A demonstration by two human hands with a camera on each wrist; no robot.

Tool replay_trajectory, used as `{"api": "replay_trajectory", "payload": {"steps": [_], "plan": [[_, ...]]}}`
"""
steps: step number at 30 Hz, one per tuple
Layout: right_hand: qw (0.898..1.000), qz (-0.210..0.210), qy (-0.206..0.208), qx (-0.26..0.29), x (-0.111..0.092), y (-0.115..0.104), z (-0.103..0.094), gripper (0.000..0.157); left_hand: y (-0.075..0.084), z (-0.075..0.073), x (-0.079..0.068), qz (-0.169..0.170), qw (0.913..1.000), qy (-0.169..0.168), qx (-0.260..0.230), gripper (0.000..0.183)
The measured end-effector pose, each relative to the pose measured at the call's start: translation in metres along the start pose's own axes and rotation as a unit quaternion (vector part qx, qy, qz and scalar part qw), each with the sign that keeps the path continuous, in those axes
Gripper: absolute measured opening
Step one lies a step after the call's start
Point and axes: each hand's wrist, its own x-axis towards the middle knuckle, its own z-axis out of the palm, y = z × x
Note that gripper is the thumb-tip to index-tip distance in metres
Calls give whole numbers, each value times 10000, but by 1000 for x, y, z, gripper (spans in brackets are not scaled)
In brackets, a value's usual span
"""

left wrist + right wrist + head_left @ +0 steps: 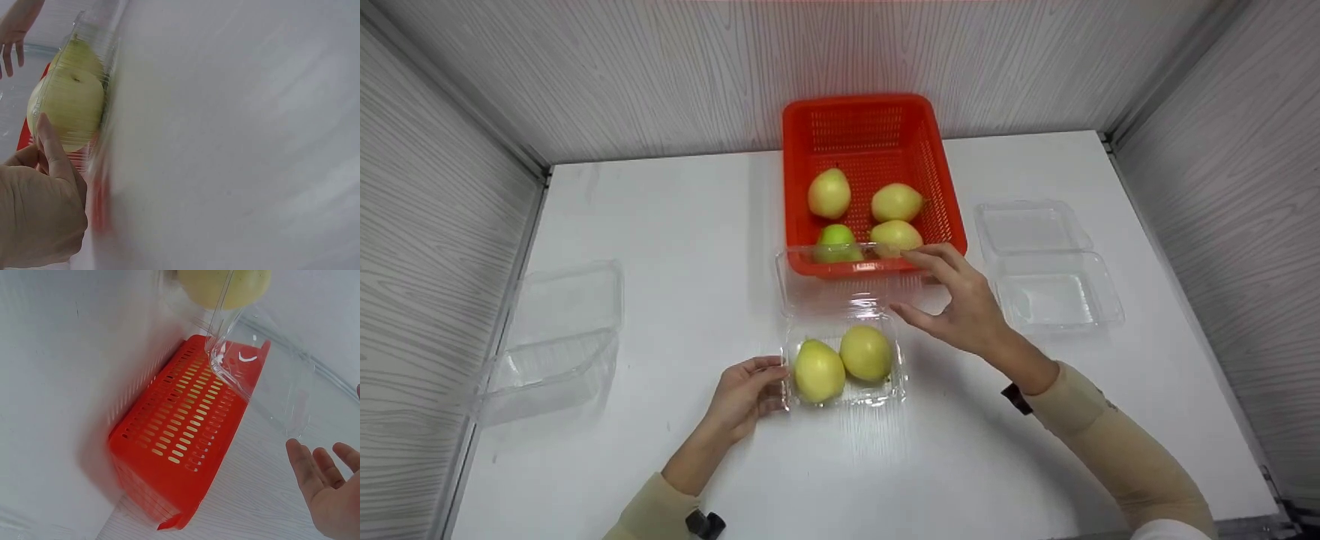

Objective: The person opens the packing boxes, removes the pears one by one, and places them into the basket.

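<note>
A clear plastic clamshell box (844, 401) stands in the middle of the table with its lid (840, 289) raised toward the basket. Two yellow-green pears, one on the left (819, 372) and one on the right (866, 353), lie in its base. My left hand (746, 394) pinches the box's left rim; in the left wrist view this hand (45, 197) has its thumb and fingers at the edge beside a pear (70, 107). Near the lid's right side my right hand (960, 304) is spread, fingertips close to the lid (281, 394); whether they touch it I cannot tell.
Behind the box stands a red plastic basket (945, 191) holding several pears (829, 193), its front edge partly seen through the lid. Another open clear box (547, 375) stands at the left table edge. A further open box (1050, 296) is on the right. Pale wood-grain panels surround the table.
</note>
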Motion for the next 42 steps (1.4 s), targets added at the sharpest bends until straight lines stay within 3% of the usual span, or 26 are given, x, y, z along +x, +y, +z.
{"api": "replay_trajectory", "payload": {"steps": [6,14,24,36,42], "plan": [[9975,380,-309,511,-8,-5,3,64,1,-1,-1,-1,10000,-70,-22,19],[9917,752,-903,513,-22,-7,16,68,1,0,-1,-13,10000,-31,55,20],[9793,1327,-1333,742,-35,-6,33,70,2,0,0,-20,9999,-8,119,25],[9763,1150,-1800,343,-40,-7,50,65,0,0,0,13,10000,-28,83,23],[9762,881,-1974,-154,-38,-11,54,64,0,0,0,-6,10000,27,73,21]]}}
